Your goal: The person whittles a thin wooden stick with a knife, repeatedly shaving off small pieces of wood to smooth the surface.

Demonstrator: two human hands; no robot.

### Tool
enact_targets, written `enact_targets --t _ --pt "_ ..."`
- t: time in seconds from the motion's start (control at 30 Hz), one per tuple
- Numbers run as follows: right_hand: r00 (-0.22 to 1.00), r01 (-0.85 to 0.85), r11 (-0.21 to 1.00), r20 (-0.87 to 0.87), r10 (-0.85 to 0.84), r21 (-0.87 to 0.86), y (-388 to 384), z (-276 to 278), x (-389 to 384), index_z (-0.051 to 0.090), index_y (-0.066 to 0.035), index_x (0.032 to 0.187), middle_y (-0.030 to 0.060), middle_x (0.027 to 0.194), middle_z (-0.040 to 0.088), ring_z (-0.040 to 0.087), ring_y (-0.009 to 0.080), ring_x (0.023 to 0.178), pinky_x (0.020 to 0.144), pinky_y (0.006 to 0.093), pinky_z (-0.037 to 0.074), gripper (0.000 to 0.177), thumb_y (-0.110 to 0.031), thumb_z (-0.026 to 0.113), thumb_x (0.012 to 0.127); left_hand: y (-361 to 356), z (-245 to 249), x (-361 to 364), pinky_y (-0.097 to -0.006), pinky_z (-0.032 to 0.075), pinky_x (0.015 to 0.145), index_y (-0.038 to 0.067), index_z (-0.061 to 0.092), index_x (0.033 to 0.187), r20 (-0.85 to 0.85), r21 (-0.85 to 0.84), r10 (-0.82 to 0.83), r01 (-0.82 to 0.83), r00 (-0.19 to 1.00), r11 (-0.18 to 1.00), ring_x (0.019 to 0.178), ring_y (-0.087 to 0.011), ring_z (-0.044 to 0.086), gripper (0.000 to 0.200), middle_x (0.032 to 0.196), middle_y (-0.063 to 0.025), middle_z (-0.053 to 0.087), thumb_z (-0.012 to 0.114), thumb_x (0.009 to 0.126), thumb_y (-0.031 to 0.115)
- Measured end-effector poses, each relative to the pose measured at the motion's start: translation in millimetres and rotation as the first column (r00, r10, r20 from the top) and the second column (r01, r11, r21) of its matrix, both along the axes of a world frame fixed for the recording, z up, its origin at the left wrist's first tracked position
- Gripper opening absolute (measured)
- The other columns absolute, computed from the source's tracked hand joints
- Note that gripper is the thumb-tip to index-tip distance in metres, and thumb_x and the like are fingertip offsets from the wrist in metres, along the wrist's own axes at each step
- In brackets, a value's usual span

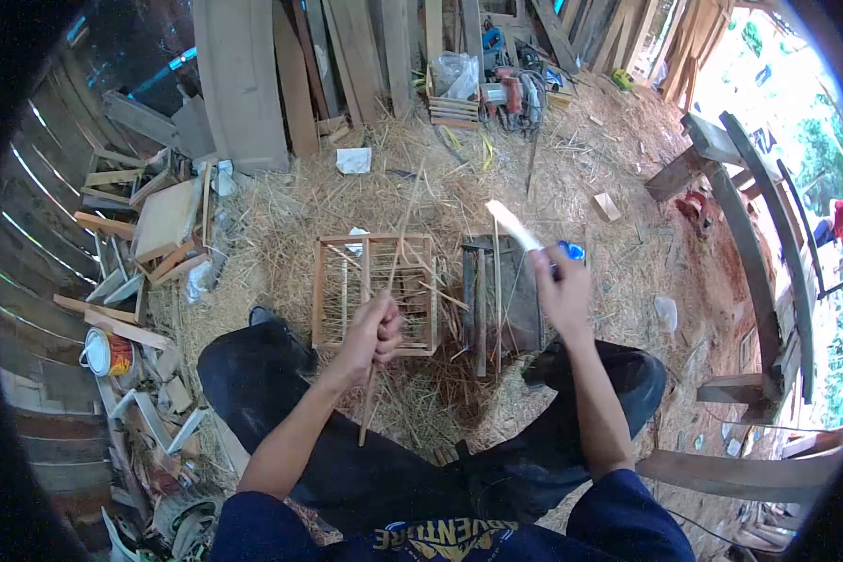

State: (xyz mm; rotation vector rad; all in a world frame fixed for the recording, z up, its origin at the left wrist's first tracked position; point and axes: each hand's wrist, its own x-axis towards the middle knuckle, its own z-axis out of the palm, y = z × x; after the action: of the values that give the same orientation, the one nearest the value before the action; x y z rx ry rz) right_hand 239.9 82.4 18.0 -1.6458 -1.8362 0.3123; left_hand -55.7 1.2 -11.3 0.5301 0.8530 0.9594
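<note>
My left hand [370, 335] is closed around a long thin wooden strip [369, 403], which slants up and away over a small wooden cage-like frame [318, 292]. Thin bars fill part of that frame, which stands on the ground between my legs. In my right hand [564, 292] is a knife [511, 223], its bright blade pointing up and to the left, apart from the strip. Most of the handle is hidden by my fingers. Below the knife sits a dark block [520, 304] with narrow wooden sticks [481, 314] lying along its left side.
Shavings and straw cover the ground. Boards [244, 84] lean at the back, beside a red power tool [510, 94]. Scrap wood [167, 223] and a paint can [108, 353] are at the left. A curved timber frame [754, 244] stands at the right.
</note>
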Motion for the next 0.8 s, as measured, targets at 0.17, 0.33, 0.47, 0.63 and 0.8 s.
enact_targets --t 0.17,0.33,0.47,0.63,0.8 --pt "0.855 -0.515 0.857 -0.061 0.515 0.017 -26 -10 -55 0.069 -0.009 0.089 0.0127 0.064 0.063 0.063 0.0289 0.054 0.052 0.0367 0.05 0.031 -0.04 0.066 0.087 -5 -3 11 -0.0232 0.02 0.038 0.014 0.042 0.086 -0.08 -0.067 -0.02 0.015 0.997 0.998 0.045 -0.0047 0.025 0.035 0.061 0.0059 0.03 0.04 0.104 0.044" --pt "0.745 -0.662 0.745 -0.046 0.666 0.079 -22 -11 -66 0.071 -0.007 0.085 0.0115 0.067 0.065 0.065 0.0289 0.058 0.053 0.0364 0.049 0.029 -0.035 0.073 0.081 -14 -10 35 -0.0238 0.023 0.043 0.011 0.05 0.089 -0.291 0.052 0.005 0.011 0.957 0.999 0.048 -0.0054 0.028 0.029 0.064 0.0053 0.034 0.041 0.104 0.034" --pt "0.744 -0.664 0.732 0.04 0.667 0.153 -12 -12 -62 0.072 -0.007 0.082 0.011 0.067 0.066 0.065 0.0268 0.058 0.053 0.0349 0.049 0.031 -0.038 0.077 0.077 -7 -10 30 -0.0234 0.023 0.043 0.011 0.048 0.091 -0.169 -0.001 -0.137 0.139 0.976 0.99 0.048 -0.0047 0.028 0.027 0.064 0.0062 0.032 0.039 0.105 0.032" --pt "0.91 -0.413 0.889 0.057 0.411 0.199 18 -4 -26 0.072 -0.01 0.08 0.0106 0.06 0.063 0.063 0.0244 0.054 0.052 0.0358 0.049 0.034 -0.045 0.072 0.082 -10 13 36 -0.0217 0.016 0.039 0.017 0.035 0.08 -0.196 0.033 -0.146 0.155 0.97 0.987 0.044 -0.004 0.021 0.041 0.06 0.0064 0.027 0.037 0.102 0.052" --pt "0.981 0.186 0.981 -0.064 -0.183 0.049 52 -10 28 0.072 -0.007 0.085 0.0128 0.057 0.059 0.058 0.023 0.052 0.052 0.0365 0.044 0.035 -0.041 0.066 0.089 -15 6 28 -0.0215 0.019 0.038 0.015 0.035 0.081 -0.173 0.056 -0.145 0.157 0.974 0.986 0.044 -0.0039 0.024 0.04 0.061 0.0057 0.028 0.037 0.103 0.049"
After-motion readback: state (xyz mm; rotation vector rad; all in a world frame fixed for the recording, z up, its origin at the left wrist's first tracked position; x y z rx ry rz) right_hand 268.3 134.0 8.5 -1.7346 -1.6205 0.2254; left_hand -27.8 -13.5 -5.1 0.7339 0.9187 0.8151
